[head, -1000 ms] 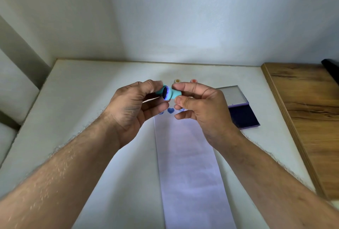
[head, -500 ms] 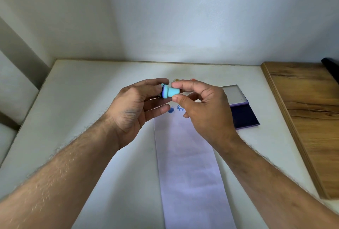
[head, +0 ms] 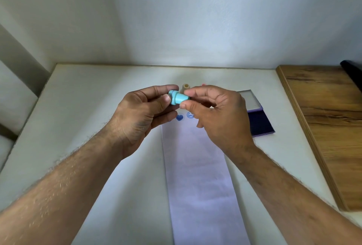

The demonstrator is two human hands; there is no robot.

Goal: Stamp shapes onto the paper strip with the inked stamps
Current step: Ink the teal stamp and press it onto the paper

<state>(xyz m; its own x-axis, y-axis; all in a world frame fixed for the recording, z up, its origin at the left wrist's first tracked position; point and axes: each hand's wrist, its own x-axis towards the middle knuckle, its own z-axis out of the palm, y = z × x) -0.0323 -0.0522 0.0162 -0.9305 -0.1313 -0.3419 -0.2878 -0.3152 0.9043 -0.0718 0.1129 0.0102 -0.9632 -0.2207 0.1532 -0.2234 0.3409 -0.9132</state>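
Both hands lifted slightly; right hand grip pinches smooth teal plastic stamp, left hand grip pinches its flanged end. Below: blue heart print on paper strip.

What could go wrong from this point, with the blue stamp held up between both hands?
Both hands grip the blue stamp: the left hand at its wide face end, so ink may smear onto those fingers. It is held sideways above the paper strip, so a slip could leave a stray mark near the heart print. The open ink pad lies close to the right hand, whose wrist might brush it.
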